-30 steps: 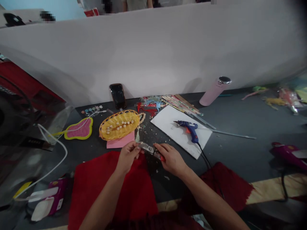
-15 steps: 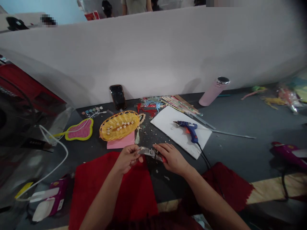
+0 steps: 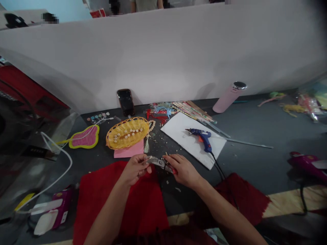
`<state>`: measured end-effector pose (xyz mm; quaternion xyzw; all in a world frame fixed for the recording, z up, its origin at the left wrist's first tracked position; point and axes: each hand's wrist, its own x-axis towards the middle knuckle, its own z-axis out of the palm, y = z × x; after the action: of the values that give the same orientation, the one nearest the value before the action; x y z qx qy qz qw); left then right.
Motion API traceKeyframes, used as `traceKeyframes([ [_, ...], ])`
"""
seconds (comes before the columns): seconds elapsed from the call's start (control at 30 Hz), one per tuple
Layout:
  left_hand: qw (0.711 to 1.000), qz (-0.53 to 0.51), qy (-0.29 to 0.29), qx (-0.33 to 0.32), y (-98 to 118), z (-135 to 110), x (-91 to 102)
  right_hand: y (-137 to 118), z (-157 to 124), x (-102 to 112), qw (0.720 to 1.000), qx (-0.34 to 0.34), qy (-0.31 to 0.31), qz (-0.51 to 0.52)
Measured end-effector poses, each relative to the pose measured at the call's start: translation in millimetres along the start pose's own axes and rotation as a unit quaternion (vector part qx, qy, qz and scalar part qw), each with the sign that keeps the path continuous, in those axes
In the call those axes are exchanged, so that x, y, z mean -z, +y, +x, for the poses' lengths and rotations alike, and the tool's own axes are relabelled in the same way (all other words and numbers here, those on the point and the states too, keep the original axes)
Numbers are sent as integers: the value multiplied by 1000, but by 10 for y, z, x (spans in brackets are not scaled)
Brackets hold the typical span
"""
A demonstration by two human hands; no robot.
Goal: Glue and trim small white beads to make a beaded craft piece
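My right hand [image 3: 184, 170] is closed round the red handles of a pair of pliers [image 3: 158, 162], whose metal jaws point left. At the jaw tips, the fingers of my left hand [image 3: 135, 169] are pinched together on something too small to make out. Both hands are above the table's near edge, beside a red cloth [image 3: 143, 204]. Just beyond them lie a yellow wicker basket [image 3: 127, 140] with pale beads inside, a pink card [image 3: 130, 151] partly under it, and a beaded loop with a pale tassel [image 3: 146, 146].
A blue glue gun [image 3: 201, 136] rests on a white board [image 3: 176, 127], its cord running towards me. Behind are a phone [image 3: 126, 102], sticks and tassels [image 3: 163, 110], and a pink bottle [image 3: 227, 98]. A pink-and-yellow fan [image 3: 85, 137] lies left.
The hands and pliers hold almost the same pose, with the pliers tilted very slightly. The whole view has shifted a little.
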<state>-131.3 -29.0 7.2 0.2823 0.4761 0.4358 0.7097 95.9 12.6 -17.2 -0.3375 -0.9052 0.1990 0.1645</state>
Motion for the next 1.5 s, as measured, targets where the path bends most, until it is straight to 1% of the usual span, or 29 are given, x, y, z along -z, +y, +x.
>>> traceKeyframes([
  [0.1,1000,9,14,-6,-19,8,-9,-16,7,14,1000,-6,-2,1],
  [0.17,999,25,34,-28,-30,20,-39,-12,13,14,1000,-9,-4,-1],
  [0.27,989,73,87,-93,-44,40,-100,11,19,-7,1000,-14,5,-10],
  [0.33,975,119,129,-138,-52,48,-130,27,20,-22,999,-19,19,-21],
  [0.4,962,158,151,-166,-57,51,-143,37,20,-24,999,-21,23,-27],
  [0.43,959,168,150,-172,-58,51,-143,40,20,-19,999,-20,20,-28],
  [0.5,963,163,134,-167,-53,48,-137,40,21,0,1000,-14,9,-23],
  [0.63,987,88,83,-105,-32,35,-114,32,22,43,1000,-7,-5,-13],
  [0.73,995,53,51,-66,-20,27,-102,31,23,59,1000,-9,-11,-9],
  [0.9,996,54,51,-58,-11,19,-106,39,20,65,1000,-10,-11,-1],
  [1.17,996,45,52,-51,-14,21,-108,4,-1,21,1000,-5,10,10],
  [1.27,994,56,66,-67,-41,39,-117,-4,0,5,1000,-16,13,4],
  [1.4,976,120,108,-146,-49,56,-175,-4,25,-10,999,-35,19,-12],
  [1.5,961,161,139,-175,-45,59,-209,1,44,-17,999,-43,25,-21],
])
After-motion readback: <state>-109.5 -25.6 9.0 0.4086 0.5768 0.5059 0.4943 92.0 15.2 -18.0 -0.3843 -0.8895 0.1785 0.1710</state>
